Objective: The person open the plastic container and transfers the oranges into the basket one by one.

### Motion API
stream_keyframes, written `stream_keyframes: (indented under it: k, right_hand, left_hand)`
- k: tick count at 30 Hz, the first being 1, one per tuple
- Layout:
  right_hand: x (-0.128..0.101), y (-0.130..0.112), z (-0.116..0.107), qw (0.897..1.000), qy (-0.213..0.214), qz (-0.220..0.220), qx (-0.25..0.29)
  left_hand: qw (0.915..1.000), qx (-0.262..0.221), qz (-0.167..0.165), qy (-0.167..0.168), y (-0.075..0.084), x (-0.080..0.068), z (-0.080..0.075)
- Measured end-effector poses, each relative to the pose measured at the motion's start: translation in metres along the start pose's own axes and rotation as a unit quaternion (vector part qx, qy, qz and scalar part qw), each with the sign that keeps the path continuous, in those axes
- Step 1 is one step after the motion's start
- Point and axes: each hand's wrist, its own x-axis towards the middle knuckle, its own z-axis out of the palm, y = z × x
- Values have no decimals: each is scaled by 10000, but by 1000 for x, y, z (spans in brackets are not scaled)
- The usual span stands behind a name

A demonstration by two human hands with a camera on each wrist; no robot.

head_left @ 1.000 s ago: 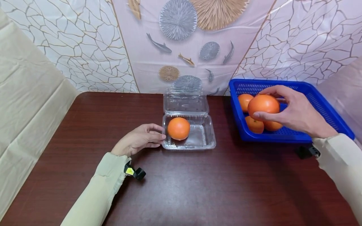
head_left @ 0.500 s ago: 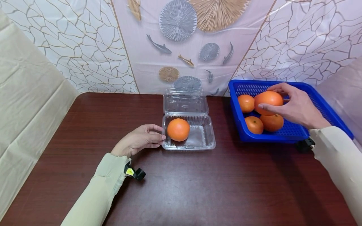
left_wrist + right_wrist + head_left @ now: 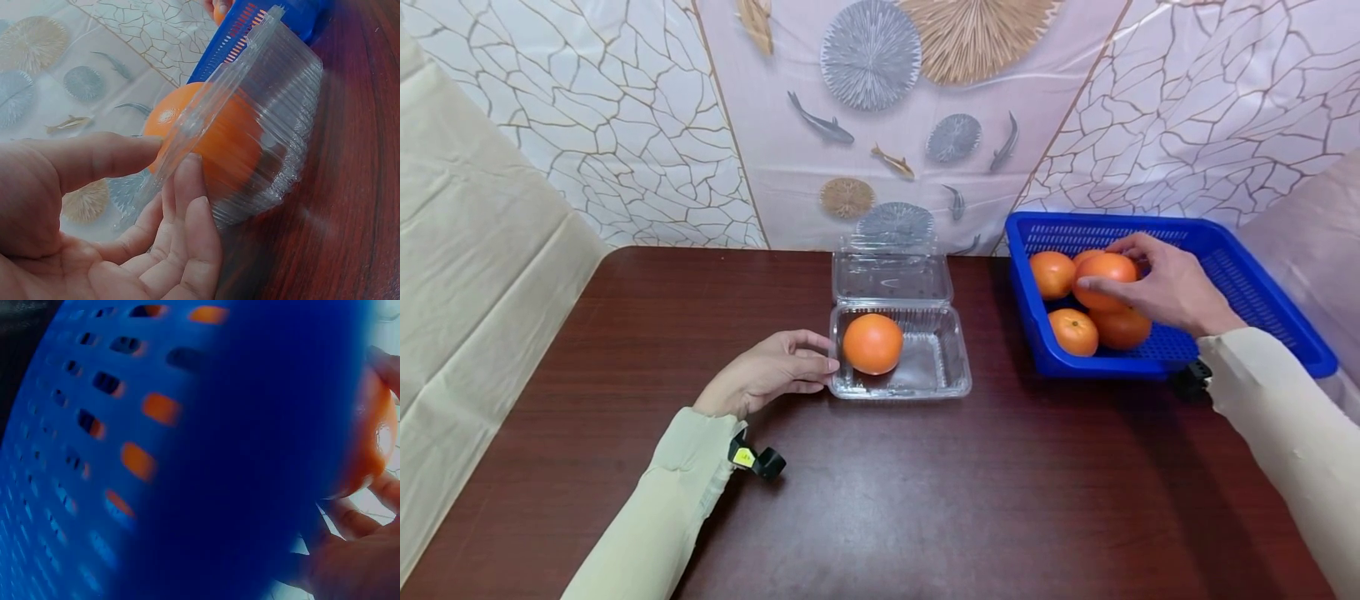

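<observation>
My right hand (image 3: 1165, 287) is inside the blue basket (image 3: 1262, 292), fingers curled round an orange (image 3: 1103, 275) from above and the side, gripping it. That orange sits on top of the pile; wrist view is mostly blurred basket wall (image 3: 187, 456), with the orange (image 3: 369, 450) and my fingers (image 3: 350, 519) at its right. Three more oranges under and beside it: one toward the basket's left wall (image 3: 1051, 273), one at the front left (image 3: 1072, 331), one just right of that (image 3: 1122, 327), partly under my hand. Basket sits at the table's (image 3: 925, 500) back right corner.

My left hand (image 3: 767, 371) rests on the table, thumb and fingers pinching the left rim of the clear box (image 3: 940, 367). Wrist view shows the thumb (image 3: 100, 159) over the rim and fingertips (image 3: 187, 187) under it. Box is near the middle of the back edge, lid (image 3: 891, 275) open and lying behind it. One orange (image 3: 872, 342) inside, left half, close to my fingers.
</observation>
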Motion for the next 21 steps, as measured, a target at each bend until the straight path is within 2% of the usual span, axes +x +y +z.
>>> stream_keyframes:
  k: [5, 21]
  right_hand:
    - [4, 3, 7, 9998, -155, 114, -75]
    - [8, 12, 23, 9969, -647, 16, -443]
  left_hand:
    - [10000, 6, 24, -22, -1, 0, -1]
    - [10000, -50, -1, -3, 1, -1, 0]
